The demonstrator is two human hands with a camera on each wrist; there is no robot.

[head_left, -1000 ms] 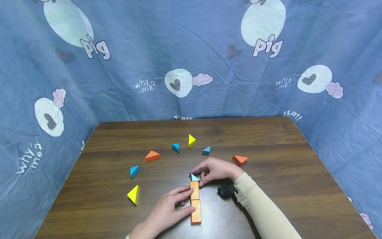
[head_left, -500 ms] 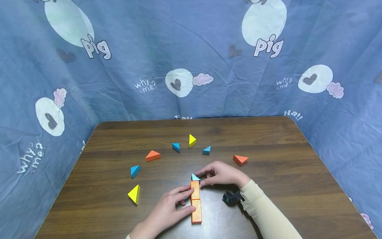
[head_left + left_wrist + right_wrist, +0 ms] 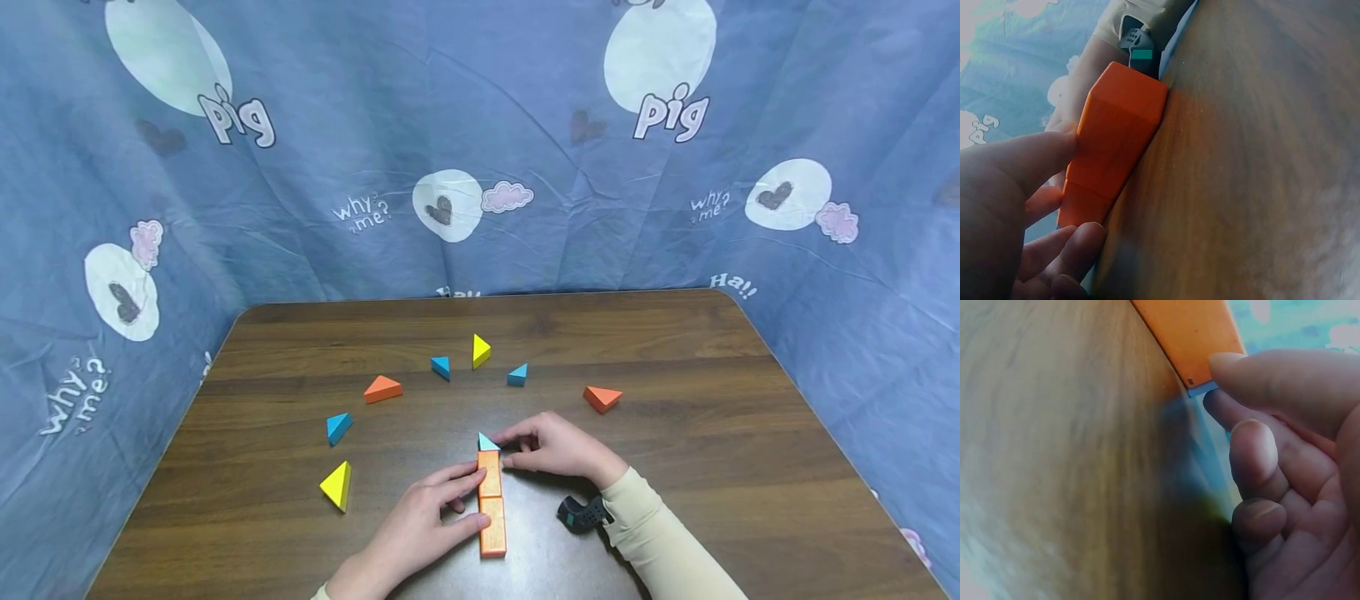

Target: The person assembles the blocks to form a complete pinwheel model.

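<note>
Two orange rectangular blocks (image 3: 492, 527) stand end to end in the head view, with a light blue triangular block (image 3: 487, 443) against their far end. My left hand (image 3: 422, 518) holds the orange pair from the left, its thumb at the nearer block and index fingertip at the farther one. In the left wrist view the orange blocks (image 3: 1116, 125) lie along the thumb and fingers. From the right, my right hand (image 3: 561, 447) has its index fingertip beside the blue triangle. Its thumb is at the orange end in the right wrist view, the other fingers loosely bent.
Loose triangular blocks form an arc around the hands: yellow ones (image 3: 337, 486) (image 3: 480, 352), blue ones (image 3: 338, 428) (image 3: 441, 367) (image 3: 517, 375), and orange ones (image 3: 383, 389) (image 3: 602, 399). A black wrist device (image 3: 582, 514) hangs by the right sleeve. The brown table (image 3: 697, 367) meets a blue printed curtain behind.
My right hand has drawn back to the right and nearer, its index finger leaving the blue triangle's far tip. The left hand and the orange blocks stay in place.
</note>
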